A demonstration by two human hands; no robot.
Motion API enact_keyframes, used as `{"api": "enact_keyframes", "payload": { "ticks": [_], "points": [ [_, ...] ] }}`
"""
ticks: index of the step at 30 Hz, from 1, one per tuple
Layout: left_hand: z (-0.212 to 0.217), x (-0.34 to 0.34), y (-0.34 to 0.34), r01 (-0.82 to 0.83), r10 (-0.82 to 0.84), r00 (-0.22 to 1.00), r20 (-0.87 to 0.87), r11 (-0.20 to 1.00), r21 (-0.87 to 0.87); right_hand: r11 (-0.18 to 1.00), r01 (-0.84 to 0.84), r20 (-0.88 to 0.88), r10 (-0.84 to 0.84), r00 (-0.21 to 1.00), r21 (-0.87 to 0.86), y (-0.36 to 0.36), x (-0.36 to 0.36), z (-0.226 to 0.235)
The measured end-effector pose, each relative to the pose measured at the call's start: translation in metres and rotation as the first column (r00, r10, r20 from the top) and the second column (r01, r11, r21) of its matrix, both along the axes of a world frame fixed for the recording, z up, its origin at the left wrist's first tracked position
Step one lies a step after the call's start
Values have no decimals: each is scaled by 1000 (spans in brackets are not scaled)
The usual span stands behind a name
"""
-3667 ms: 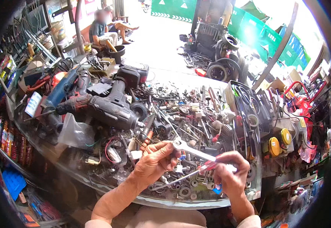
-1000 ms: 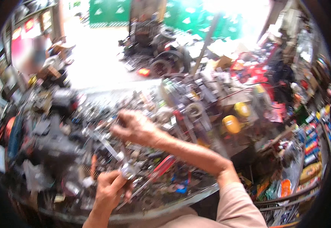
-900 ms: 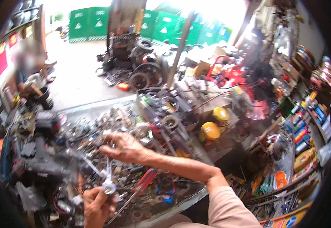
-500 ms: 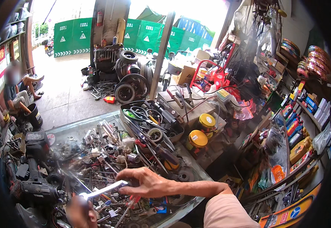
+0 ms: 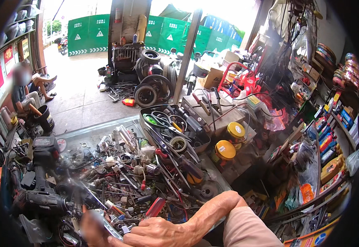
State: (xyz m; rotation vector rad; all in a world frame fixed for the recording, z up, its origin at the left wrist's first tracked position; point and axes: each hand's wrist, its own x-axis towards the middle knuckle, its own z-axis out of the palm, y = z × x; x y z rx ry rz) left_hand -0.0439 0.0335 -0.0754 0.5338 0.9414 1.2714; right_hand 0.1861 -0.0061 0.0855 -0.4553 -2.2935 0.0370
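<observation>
Since the earlier head frames, both of my hands have dropped toward the lower edge and the camera has swung right, toward the shelves. Head view: my right hand [image 5: 159,234] lies flat, fingers loosely extended, knuckles up, its fingertips touching the metal wrench [image 5: 105,222]; whether it grips the wrench I cannot tell. My left hand [image 5: 89,228] is motion-blurred just left of the right hand and appears closed around the wrench's lower end. A red-handled screwdriver [image 5: 155,207] lies just above the right hand's knuckles. A black power drill [image 5: 39,199] rests farther left of the left hand. Loose springs, sockets and bits crowd the glass counter [image 5: 89,133] beyond both hands. Risk: with the hands at the frame edge and blurred, the wrench could slip or snag the screwdriver and scatter small parts off the counter's near rim.
</observation>
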Motion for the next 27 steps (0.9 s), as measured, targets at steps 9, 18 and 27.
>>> {"api": "enact_keyframes", "payload": {
  "ticks": [9,18,27],
  "points": [
    [42,20,-23,409,-100,717,-690,862,300,988,-54,95,68,993,-148,12,-30,28],
    [63,34,-45,514,-350,765,-541,838,185,812,13,46,17,999,-583,64,-47,20],
    [55,44,-49,609,-327,758,-565,664,433,186,-40,-63,-119,991,-982,91,-39,-4]
  ]
}}
